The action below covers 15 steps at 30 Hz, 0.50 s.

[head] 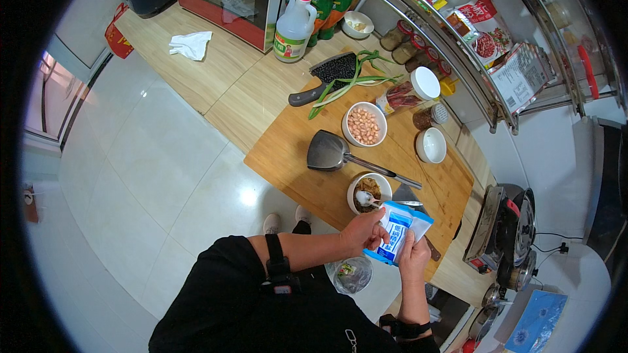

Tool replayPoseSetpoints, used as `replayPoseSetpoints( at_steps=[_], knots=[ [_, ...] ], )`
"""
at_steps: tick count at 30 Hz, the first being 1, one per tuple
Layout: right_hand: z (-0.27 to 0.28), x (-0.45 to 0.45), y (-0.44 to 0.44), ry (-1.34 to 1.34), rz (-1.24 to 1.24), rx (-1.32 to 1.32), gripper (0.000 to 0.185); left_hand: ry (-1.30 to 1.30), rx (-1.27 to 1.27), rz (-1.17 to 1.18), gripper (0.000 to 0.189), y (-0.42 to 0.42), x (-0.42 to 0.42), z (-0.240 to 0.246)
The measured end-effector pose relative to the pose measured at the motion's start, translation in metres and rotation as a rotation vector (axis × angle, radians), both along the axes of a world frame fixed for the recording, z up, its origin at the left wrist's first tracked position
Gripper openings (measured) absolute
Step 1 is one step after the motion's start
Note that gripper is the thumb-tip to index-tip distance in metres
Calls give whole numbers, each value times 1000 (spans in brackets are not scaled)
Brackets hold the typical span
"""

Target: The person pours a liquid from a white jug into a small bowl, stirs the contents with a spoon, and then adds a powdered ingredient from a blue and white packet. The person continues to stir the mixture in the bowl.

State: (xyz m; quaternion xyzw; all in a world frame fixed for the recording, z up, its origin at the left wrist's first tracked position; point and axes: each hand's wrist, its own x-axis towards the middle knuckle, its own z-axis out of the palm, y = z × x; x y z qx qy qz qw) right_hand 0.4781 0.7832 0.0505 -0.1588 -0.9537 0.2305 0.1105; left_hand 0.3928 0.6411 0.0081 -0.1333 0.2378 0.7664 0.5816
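A blue-and-white printed plastic packet [397,230] is held up over the near edge of the wooden cutting board [289,157]. My left hand [365,233] has curled fingers against the packet's left side, with one digit at its upper corner. From the lower right, my right hand [413,252] grips the packet, thumb on its face. Just beyond is a white bowl [350,195] of brown seasoning. A spoon [365,198] with white contents sits over this bowl, its handle partly hidden by the packet. A dark blade [406,193] lies partly beneath the packet.
A metal wok spatula [327,151], a bowl of peanuts [363,124], a small white bowl [431,145] and a lidded jar [405,93] stand on the board. A cleaver [334,68] lies under scallions [343,88]. A portable stove [483,235] stands right, below a metal rack [441,39].
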Motion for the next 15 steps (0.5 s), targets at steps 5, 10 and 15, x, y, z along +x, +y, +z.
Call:
replayPoseSetpoints(
  at_steps=[5,10,15],
  knots=[
    [0,1,0,9,3,-8,19,71,11,17,39,-1,1,0],
    [-7,3,3,17,-96,-196,24,252,0,-25,28,-1,1,8],
    [-15,6,5,158,-221,-704,28,459,16,-99,48,-13,-6,9]
  ],
)
